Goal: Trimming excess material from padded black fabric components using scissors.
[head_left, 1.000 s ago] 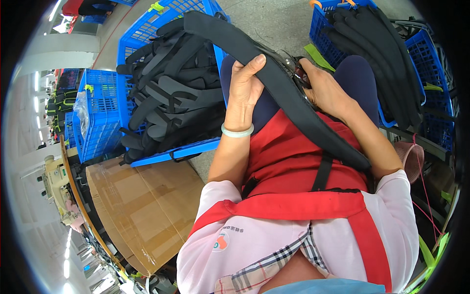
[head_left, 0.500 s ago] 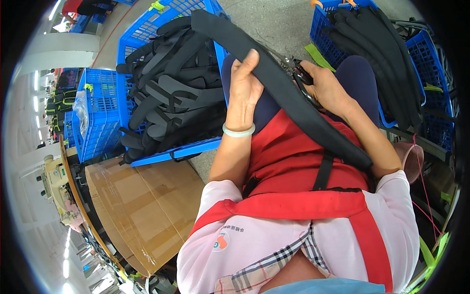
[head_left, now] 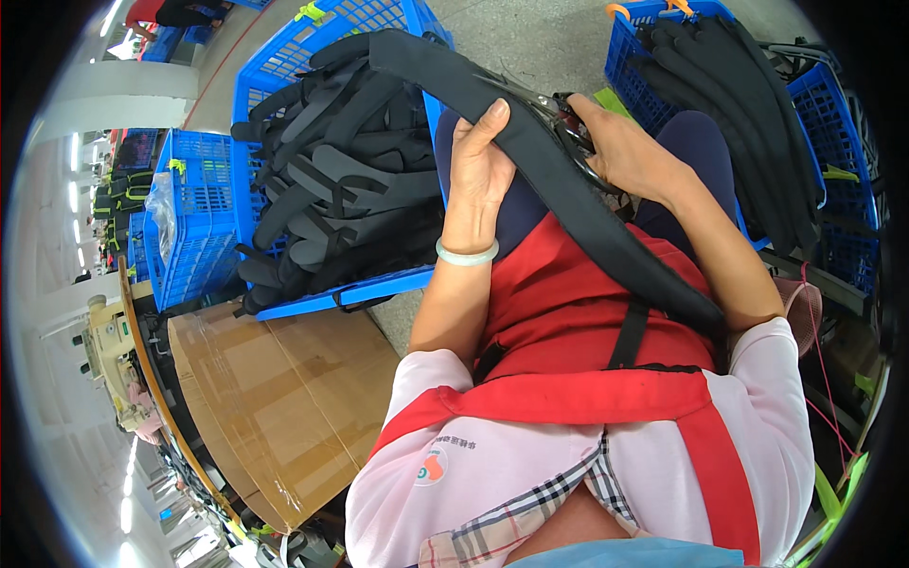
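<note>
In the head view, a long, curved black padded fabric strap [head_left: 559,189] is pinched between the thumb and fingers of the left hand [head_left: 481,156], its lower end laid against the right forearm. Dark-handled metal scissors [head_left: 574,135] are gripped in the curled right hand [head_left: 630,156], close beside the strap; blade spread cannot be told. Fabric could be nicked, it is judged, were the strap to slip. Snagging is risked left of the left hand, where a blue lattice plastic crate [head_left: 350,292], heaped with black-and-grey padded pieces [head_left: 327,170], is overhung by the strap's far end.
</note>
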Action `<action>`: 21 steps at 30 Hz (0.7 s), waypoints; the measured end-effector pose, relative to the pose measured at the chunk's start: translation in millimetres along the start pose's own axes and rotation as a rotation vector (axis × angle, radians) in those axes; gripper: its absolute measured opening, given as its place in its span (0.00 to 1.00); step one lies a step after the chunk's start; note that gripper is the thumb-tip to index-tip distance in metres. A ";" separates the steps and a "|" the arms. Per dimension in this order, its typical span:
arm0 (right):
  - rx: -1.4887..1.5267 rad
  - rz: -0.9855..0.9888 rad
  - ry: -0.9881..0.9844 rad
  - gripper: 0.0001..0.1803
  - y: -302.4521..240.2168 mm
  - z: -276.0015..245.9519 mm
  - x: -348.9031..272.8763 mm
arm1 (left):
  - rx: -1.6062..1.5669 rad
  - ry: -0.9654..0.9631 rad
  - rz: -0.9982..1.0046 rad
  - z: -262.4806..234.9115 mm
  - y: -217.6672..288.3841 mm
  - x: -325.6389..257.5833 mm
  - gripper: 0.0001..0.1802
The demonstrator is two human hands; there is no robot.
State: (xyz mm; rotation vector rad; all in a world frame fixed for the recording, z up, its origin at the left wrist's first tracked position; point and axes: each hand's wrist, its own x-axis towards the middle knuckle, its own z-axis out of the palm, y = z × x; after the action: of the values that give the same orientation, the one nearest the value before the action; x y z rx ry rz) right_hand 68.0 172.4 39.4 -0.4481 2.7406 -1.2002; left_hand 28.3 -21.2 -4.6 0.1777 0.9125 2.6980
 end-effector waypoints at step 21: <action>0.125 0.046 -0.034 0.15 8.7 6.9 -6.4 | -0.056 0.115 0.003 -1.5 4.0 4.8 0.14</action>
State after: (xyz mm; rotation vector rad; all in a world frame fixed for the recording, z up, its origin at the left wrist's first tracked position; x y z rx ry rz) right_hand 73.7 175.1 28.3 -0.3860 2.6136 -1.3304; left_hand 22.5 -23.7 -3.2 0.0120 0.8676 2.7567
